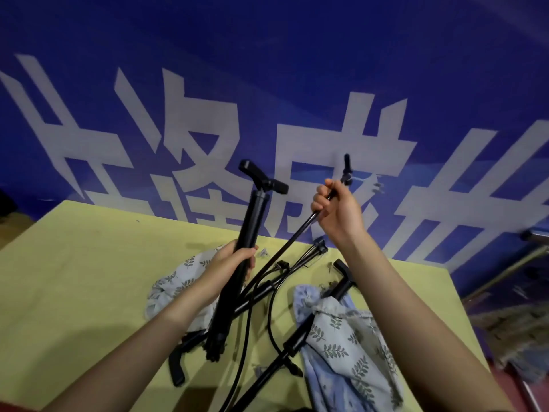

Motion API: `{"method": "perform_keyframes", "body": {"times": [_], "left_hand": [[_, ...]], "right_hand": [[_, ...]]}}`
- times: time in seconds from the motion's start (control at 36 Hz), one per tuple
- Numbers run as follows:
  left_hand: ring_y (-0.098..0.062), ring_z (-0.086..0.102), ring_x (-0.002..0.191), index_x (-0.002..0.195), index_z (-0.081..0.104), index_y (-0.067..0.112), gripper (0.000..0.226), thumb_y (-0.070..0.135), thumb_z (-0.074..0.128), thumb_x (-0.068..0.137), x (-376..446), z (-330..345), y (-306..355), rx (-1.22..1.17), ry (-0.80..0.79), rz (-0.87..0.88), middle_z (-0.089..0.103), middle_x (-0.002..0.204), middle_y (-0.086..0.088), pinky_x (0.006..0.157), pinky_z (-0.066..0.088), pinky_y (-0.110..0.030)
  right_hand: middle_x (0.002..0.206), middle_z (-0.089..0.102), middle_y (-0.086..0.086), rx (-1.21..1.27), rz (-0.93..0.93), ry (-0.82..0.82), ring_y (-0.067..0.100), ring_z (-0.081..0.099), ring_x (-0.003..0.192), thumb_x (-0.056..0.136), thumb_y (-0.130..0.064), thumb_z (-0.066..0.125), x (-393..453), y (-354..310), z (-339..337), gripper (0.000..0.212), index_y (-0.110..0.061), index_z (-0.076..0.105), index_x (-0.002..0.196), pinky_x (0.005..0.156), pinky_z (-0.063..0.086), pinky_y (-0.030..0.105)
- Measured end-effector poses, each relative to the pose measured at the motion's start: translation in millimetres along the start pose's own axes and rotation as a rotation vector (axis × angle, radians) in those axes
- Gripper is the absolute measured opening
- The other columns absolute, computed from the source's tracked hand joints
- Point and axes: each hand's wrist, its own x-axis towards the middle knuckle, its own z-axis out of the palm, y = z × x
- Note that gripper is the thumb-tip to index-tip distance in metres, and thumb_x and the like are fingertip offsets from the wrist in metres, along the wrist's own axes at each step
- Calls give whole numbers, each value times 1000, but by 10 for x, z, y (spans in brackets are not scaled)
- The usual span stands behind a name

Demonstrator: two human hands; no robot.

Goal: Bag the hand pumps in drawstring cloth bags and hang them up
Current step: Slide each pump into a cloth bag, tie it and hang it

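Head view: left hand [234,260] closed around the barrel of a black hand pump [252,221], held upright and slightly tilted above the yellow-green table [89,263], T-handle [263,178] uppermost against the blue banner [267,69] with large white characters. Right hand [338,209] raised higher, fingers pinched shut on the pump's thin black hose [285,242], nozzle end [347,166] sticking up past the knuckles; hose stretched taut, slanting down toward the pump's lower end. On the table beneath: more black pumps [267,292] lying crossed with looping hoses, one leaf-print cloth bag [178,281] crumpled under the left wrist, a second leaf-print bag [347,337] to the right with a pump handle [341,270] poking out of its gathered mouth. Held pump not in any bag. Broom-like bristles [511,331] seen off the table's right edge, blurred.
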Motion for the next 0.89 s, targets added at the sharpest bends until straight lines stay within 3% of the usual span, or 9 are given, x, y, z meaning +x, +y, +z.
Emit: {"method": "perform_keyframes", "body": {"times": [0.14, 0.22, 0.31, 0.42, 0.47, 0.64, 0.81, 0.89], "left_hand": [[-11, 57, 59, 114, 63, 18, 27, 34, 47, 99, -57, 127, -70, 144, -45, -45, 62, 69, 4, 55, 44, -21], [-10, 61, 69, 114, 64, 26, 27, 39, 47, 98, -72, 223, -124, 243, -98, -78, 65, 81, 3, 63, 46, -21], [-14, 56, 60, 114, 62, 19, 24, 32, 49, 99, -99, 313, -167, 148, -212, -144, 61, 72, -3, 56, 45, -24], [-14, 51, 53, 106, 62, 11, 26, 30, 45, 101, -105, 401, -203, 135, -333, -204, 57, 63, -2, 51, 41, -24], [-14, 52, 53, 104, 62, 12, 29, 34, 43, 101, -117, 444, -201, 163, -381, -207, 57, 63, -1, 52, 42, -24], [-15, 52, 52, 100, 61, 14, 53, 62, 42, 86, -87, 530, -215, 192, -457, -201, 57, 62, 0, 53, 44, -26], [-15, 48, 52, 101, 57, 11, 52, 59, 44, 86, -96, 601, -232, 110, -529, -216, 54, 61, 0, 52, 42, -25], [-15, 48, 51, 103, 54, 9, 56, 62, 53, 87, -104, 613, -246, 94, -545, -205, 54, 61, 0, 51, 43, -25]], "right_hand": [[60, 54, -1, -467, -76, -20, 11, 48, 52, 106, -27, 32, -32, -106, -93, 36, -12, 54, 81, 54, 42, 24], [64, 53, -4, -762, -123, 49, 7, 42, 50, 104, -32, 36, -100, -136, -208, 37, -15, 59, 82, 50, 34, 20], [69, 48, -1, -828, -145, 72, 5, 34, 45, 103, -32, 40, -158, -171, -330, 32, -14, 61, 87, 45, 29, 19], [73, 46, 4, -982, -201, 142, 10, 41, 58, 100, -35, 46, -238, -235, -459, 30, -15, 66, 88, 61, 40, 23], [73, 48, 3, -1001, -215, 147, 11, 45, 62, 99, -37, 48, -276, -263, -533, 30, -15, 66, 89, 68, 43, 24], [67, 48, 4, -882, -224, 194, 11, 49, 59, 100, -35, 48, -358, -306, -688, 31, -11, 59, 83, 63, 46, 22], [62, 47, 2, -799, -264, 230, 4, 47, 48, 100, -30, 48, -420, -342, -751, 31, -10, 56, 78, 53, 43, 13], [62, 47, 1, -796, -262, 225, 5, 47, 50, 100, -31, 48, -431, -355, -770, 32, -10, 56, 77, 56, 44, 15]]}}
